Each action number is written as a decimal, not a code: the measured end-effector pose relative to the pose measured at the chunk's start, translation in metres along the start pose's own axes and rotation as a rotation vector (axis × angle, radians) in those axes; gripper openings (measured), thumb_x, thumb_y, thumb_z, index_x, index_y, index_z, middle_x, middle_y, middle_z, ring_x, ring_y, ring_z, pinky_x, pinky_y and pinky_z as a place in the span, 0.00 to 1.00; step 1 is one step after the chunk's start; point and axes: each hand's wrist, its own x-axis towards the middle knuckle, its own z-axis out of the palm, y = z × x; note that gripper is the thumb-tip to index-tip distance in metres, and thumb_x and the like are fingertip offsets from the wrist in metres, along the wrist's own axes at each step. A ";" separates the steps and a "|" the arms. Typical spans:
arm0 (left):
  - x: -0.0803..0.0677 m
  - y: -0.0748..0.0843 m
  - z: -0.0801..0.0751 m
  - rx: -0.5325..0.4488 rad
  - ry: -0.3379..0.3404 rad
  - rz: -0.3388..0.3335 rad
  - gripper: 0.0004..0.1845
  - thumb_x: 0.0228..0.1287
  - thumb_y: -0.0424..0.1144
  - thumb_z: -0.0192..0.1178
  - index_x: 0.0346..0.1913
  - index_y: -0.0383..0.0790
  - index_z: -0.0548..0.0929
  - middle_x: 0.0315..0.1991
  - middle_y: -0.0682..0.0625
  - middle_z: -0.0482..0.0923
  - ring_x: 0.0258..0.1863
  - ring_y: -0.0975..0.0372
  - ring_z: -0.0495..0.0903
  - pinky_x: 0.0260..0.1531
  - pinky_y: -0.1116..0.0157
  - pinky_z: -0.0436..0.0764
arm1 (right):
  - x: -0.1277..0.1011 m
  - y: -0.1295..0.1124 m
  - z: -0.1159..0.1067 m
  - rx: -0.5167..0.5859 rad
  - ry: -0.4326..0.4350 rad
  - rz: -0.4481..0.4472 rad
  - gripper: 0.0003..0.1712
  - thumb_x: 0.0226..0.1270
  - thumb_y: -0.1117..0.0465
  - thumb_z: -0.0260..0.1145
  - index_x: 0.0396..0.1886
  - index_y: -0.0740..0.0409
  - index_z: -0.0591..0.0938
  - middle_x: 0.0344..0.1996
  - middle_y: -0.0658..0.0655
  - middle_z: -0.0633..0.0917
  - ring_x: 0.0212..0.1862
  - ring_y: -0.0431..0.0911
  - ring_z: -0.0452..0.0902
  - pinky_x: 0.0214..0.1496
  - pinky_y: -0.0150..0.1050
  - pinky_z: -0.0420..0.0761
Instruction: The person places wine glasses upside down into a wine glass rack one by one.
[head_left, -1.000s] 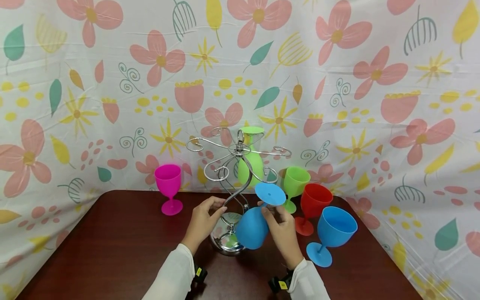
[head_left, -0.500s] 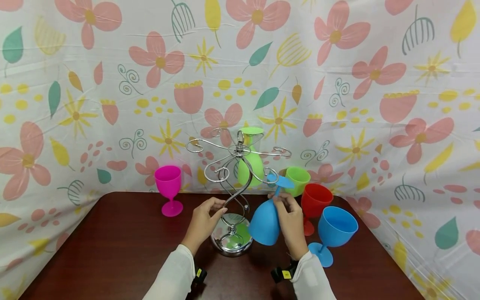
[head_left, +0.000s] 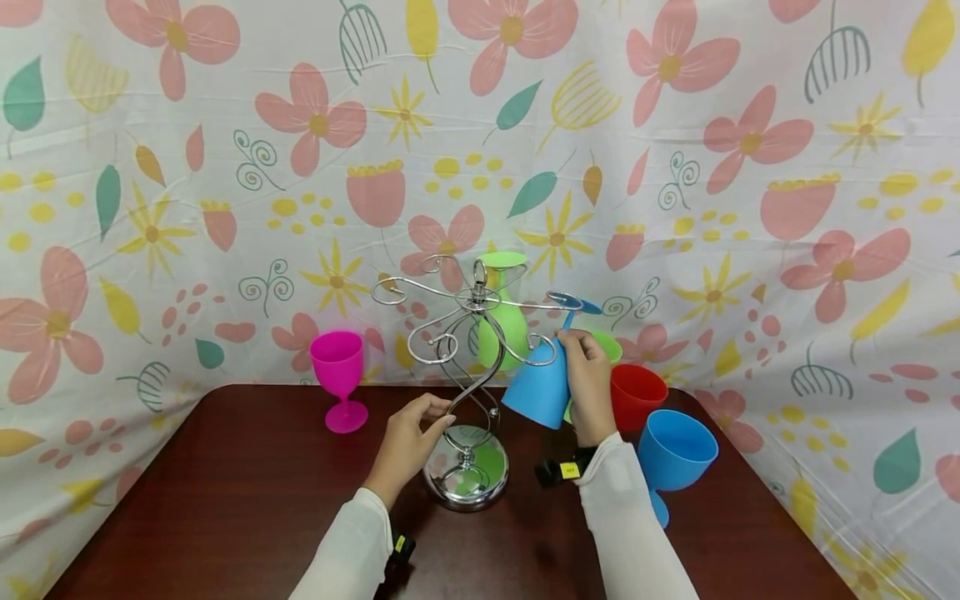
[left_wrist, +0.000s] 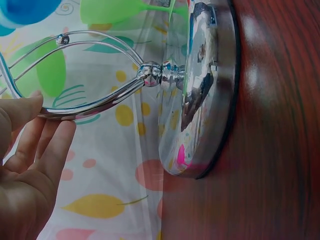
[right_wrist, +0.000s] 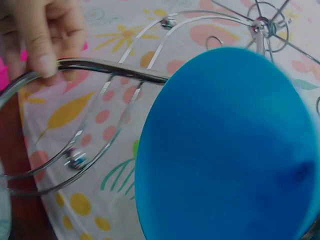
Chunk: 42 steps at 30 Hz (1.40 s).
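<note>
A chrome goblet rack (head_left: pixel 487 358) with curling wire arms stands on its round mirrored base. My left hand (head_left: pixel 408 437) pinches the rack's curved stem between thumb and fingers, as the left wrist view also shows. My right hand (head_left: pixel 590 383) grips a blue plastic goblet (head_left: pixel 536 387) upside down by its stem end. The goblet tilts, its mouth facing down and left, beside the rack's right arms. Its foot shows at a curled right arm loop; whether they touch, I cannot tell. In the right wrist view the blue bowl (right_wrist: pixel 225 150) fills much of the picture, hiding its stem.
Right of the rack stand a second blue goblet (head_left: pixel 677 450), a red goblet (head_left: pixel 637 396) and a partly hidden green goblet (head_left: pixel 609 346). A green vase (head_left: pixel 504 329) is behind the rack. On the left is a magenta goblet (head_left: pixel 339 367). Floral cloth hangs behind the dark table (head_left: pixel 225 492).
My right hand has raised the upside-down blue goblet and carried it away from me, to the rack's right arms. My left hand has stayed on the stem.
</note>
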 end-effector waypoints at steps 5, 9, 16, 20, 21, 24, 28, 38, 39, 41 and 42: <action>-0.001 -0.001 0.000 0.007 -0.011 -0.009 0.09 0.67 0.33 0.73 0.47 0.44 0.88 0.42 0.52 0.89 0.44 0.59 0.87 0.47 0.59 0.84 | 0.012 -0.012 0.009 0.020 -0.037 0.011 0.25 0.83 0.44 0.59 0.62 0.60 0.80 0.49 0.55 0.81 0.53 0.49 0.77 0.58 0.43 0.80; 0.000 -0.002 0.001 0.009 -0.013 -0.003 0.09 0.67 0.33 0.73 0.47 0.44 0.88 0.43 0.52 0.89 0.44 0.59 0.87 0.47 0.59 0.85 | 0.013 -0.021 0.014 0.014 -0.077 -0.002 0.25 0.83 0.44 0.59 0.65 0.57 0.80 0.50 0.54 0.81 0.52 0.48 0.77 0.56 0.42 0.80; 0.000 -0.002 0.000 0.026 -0.002 0.021 0.08 0.68 0.33 0.73 0.46 0.43 0.88 0.42 0.52 0.89 0.43 0.59 0.87 0.46 0.59 0.85 | 0.001 -0.032 0.017 -0.011 -0.110 -0.046 0.23 0.82 0.45 0.61 0.63 0.56 0.81 0.52 0.56 0.82 0.55 0.50 0.78 0.58 0.47 0.79; -0.001 -0.002 0.001 0.023 -0.006 0.011 0.08 0.68 0.33 0.73 0.47 0.43 0.88 0.43 0.51 0.88 0.43 0.59 0.87 0.47 0.59 0.85 | -0.008 -0.033 0.015 -0.081 -0.126 -0.082 0.23 0.82 0.45 0.62 0.64 0.55 0.81 0.57 0.59 0.83 0.59 0.54 0.77 0.63 0.56 0.79; -0.001 -0.001 0.001 0.018 -0.007 0.002 0.08 0.67 0.33 0.73 0.47 0.43 0.88 0.43 0.52 0.88 0.43 0.59 0.87 0.47 0.59 0.85 | -0.010 -0.034 0.014 -0.095 -0.129 -0.090 0.24 0.82 0.45 0.62 0.66 0.54 0.80 0.59 0.59 0.83 0.60 0.55 0.77 0.64 0.59 0.78; -0.001 -0.002 0.001 0.021 -0.004 0.011 0.08 0.67 0.33 0.73 0.46 0.44 0.87 0.43 0.52 0.88 0.43 0.59 0.87 0.47 0.59 0.85 | -0.015 -0.035 0.011 -0.114 -0.125 -0.115 0.24 0.82 0.45 0.62 0.67 0.53 0.79 0.61 0.60 0.83 0.62 0.57 0.77 0.67 0.63 0.77; 0.000 -0.003 0.001 0.025 0.012 0.047 0.08 0.66 0.32 0.74 0.46 0.43 0.88 0.42 0.52 0.88 0.42 0.59 0.87 0.47 0.58 0.86 | -0.019 -0.035 0.006 -0.097 -0.112 -0.160 0.26 0.81 0.45 0.62 0.69 0.53 0.78 0.61 0.58 0.83 0.62 0.55 0.77 0.67 0.62 0.77; 0.000 -0.005 0.002 0.027 0.016 0.064 0.09 0.66 0.32 0.74 0.45 0.44 0.87 0.40 0.53 0.88 0.42 0.60 0.87 0.47 0.58 0.86 | -0.019 -0.029 -0.002 -0.050 -0.063 -0.216 0.26 0.80 0.44 0.64 0.68 0.53 0.79 0.62 0.54 0.84 0.62 0.51 0.77 0.68 0.63 0.77; -0.001 -0.005 0.002 0.026 0.015 0.061 0.08 0.66 0.32 0.74 0.45 0.44 0.87 0.41 0.53 0.88 0.42 0.60 0.87 0.48 0.58 0.86 | -0.018 -0.028 -0.003 -0.048 -0.058 -0.223 0.27 0.80 0.44 0.64 0.68 0.54 0.79 0.62 0.54 0.84 0.62 0.51 0.77 0.69 0.63 0.77; -0.001 -0.005 0.002 0.024 0.014 0.059 0.08 0.66 0.32 0.74 0.45 0.44 0.87 0.41 0.53 0.88 0.42 0.60 0.87 0.48 0.57 0.86 | -0.016 -0.026 -0.003 -0.046 -0.050 -0.232 0.27 0.80 0.45 0.64 0.69 0.56 0.79 0.61 0.54 0.85 0.62 0.51 0.77 0.69 0.63 0.77; -0.001 -0.005 0.002 0.024 0.014 0.057 0.08 0.66 0.32 0.74 0.45 0.44 0.87 0.41 0.53 0.88 0.42 0.60 0.87 0.48 0.57 0.86 | -0.015 -0.025 -0.003 -0.046 -0.047 -0.233 0.27 0.80 0.45 0.64 0.69 0.56 0.78 0.61 0.55 0.85 0.62 0.51 0.78 0.68 0.62 0.77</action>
